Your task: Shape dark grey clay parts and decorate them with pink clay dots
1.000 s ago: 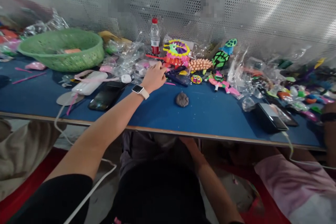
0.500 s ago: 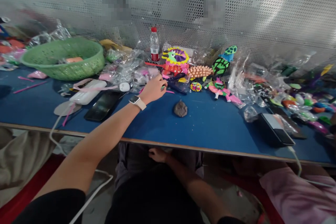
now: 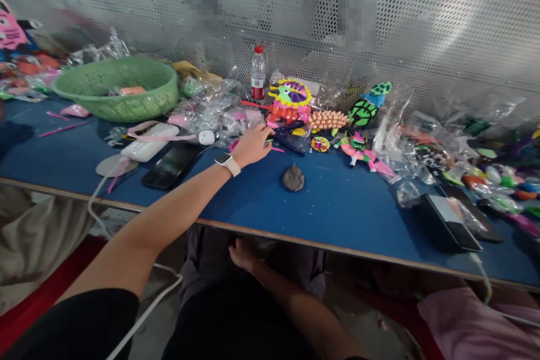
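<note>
My left hand (image 3: 252, 146), with a white watch on its wrist, reaches across the blue table (image 3: 337, 208) to a heap of clay figures and plastic bags. Its fingers are pinched on a small green stick whose tip pokes out to the right. A dark purple tool (image 3: 289, 140) lies just past the fingertips. A grey lump of clay (image 3: 292, 178) sits on the table to the right of the hand, apart from it. My right hand (image 3: 239, 252) rests curled on my lap below the table edge, with nothing in it.
A green basket (image 3: 126, 102) stands at the back left, a water bottle (image 3: 257, 72) behind the colourful figures (image 3: 290, 95). A black phone (image 3: 171, 164) and a white power bank (image 3: 148, 142) lie left of my arm. A dark box (image 3: 448, 221) sits at the right. Other people's legs flank me.
My left hand drew back a little from the pile toward me and closed on the green stick. My right hand moved left under the table. The camera shifted slightly.
</note>
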